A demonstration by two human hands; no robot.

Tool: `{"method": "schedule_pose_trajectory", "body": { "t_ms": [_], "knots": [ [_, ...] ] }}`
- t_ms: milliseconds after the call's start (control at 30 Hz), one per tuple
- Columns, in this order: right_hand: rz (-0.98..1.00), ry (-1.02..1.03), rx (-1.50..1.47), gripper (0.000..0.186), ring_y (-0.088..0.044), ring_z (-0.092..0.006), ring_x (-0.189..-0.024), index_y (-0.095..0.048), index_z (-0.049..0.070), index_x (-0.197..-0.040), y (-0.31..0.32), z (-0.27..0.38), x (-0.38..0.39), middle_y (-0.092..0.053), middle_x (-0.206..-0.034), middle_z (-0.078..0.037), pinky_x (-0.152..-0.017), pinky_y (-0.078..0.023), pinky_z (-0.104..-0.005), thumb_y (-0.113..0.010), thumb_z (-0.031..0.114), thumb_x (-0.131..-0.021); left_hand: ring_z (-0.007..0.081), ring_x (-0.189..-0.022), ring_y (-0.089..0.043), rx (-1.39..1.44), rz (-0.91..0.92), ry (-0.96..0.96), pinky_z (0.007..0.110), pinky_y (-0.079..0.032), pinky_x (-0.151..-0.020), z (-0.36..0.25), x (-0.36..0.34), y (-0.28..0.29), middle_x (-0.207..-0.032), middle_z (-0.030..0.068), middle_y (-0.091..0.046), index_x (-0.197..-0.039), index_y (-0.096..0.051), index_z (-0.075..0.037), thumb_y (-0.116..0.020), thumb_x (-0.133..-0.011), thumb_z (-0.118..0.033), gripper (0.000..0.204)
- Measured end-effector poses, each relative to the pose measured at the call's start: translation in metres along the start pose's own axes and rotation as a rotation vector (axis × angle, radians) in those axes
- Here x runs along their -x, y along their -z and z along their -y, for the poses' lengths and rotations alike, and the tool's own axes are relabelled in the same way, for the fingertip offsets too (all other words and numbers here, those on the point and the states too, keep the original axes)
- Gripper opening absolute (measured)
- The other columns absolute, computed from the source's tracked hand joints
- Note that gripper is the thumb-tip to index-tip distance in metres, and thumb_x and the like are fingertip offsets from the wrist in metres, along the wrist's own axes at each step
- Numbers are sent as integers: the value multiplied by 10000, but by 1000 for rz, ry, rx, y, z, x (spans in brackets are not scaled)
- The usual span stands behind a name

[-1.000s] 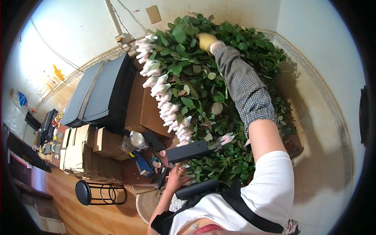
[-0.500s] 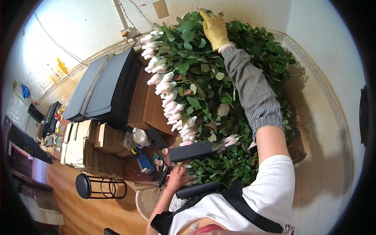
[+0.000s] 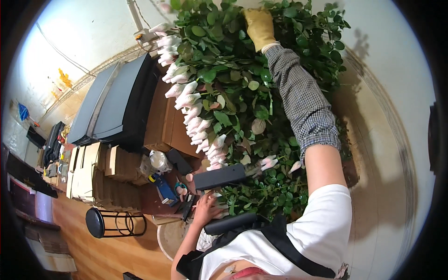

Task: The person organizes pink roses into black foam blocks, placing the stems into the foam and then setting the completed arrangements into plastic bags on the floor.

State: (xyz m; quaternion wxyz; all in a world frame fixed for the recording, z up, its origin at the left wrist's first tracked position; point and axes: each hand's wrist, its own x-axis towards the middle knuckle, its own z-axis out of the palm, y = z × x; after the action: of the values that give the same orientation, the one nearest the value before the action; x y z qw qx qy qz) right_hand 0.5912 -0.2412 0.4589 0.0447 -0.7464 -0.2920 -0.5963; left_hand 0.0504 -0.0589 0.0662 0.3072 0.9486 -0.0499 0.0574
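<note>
Raised since the earlier frame: far leafy stems (image 3: 305, 53). Left: stacked cartons (image 3: 86, 179); 1 black stool (image 3: 95, 223). Centre: white-wrapped flower heads (image 3: 187, 101), in a row. Near: 1 bare left hand (image 3: 205, 211), fingers bent, grip unclear. Far right: 1 gloved right hand (image 3: 260, 29) among the stems, grip cannot be told.

Gloved R hand (image 3: 259, 29), spread over the top leaves approx. half a sec ago, is now bent, w/ tips out of sight in the greenery. Far foliage (image 3: 322, 32) has risen higher vs. wall (image 3: 396, 70), w/ a leafy shadow (image 3: 361, 44) alongside. Blurred pinkish bud (image 3: 165, 7) now shows at far L; brown wall patch has gone from view.
</note>
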Motion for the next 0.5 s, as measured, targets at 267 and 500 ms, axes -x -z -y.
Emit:
{"method": "schedule_pose_trajectory", "body": {
  "t_ms": [267,500],
  "knots": [
    [500,-36,133,233,-696,-304,-836,-695,109,-1083,8,-14,35,-721,-914,-108,-776,-563,-413,-625,85,-862,373,-1179,-545,4,-1,14,475,-455,-961,5,-1,-8,-1345,158,-539,-1161,-612,-68,-848,-701,-261,552],
    [-56,-108,-56,380,-643,-288,-1020,-612,116,-1259,17,-1,20,-705,-1047,-82,-984,-463,-415,-643,125,-880,372,-1186,-546,19,-7,29,468,-455,-975,3,4,-7,-1337,155,-542,-1183,-636,-69,-846,-687,-221,560]
  ]
}}
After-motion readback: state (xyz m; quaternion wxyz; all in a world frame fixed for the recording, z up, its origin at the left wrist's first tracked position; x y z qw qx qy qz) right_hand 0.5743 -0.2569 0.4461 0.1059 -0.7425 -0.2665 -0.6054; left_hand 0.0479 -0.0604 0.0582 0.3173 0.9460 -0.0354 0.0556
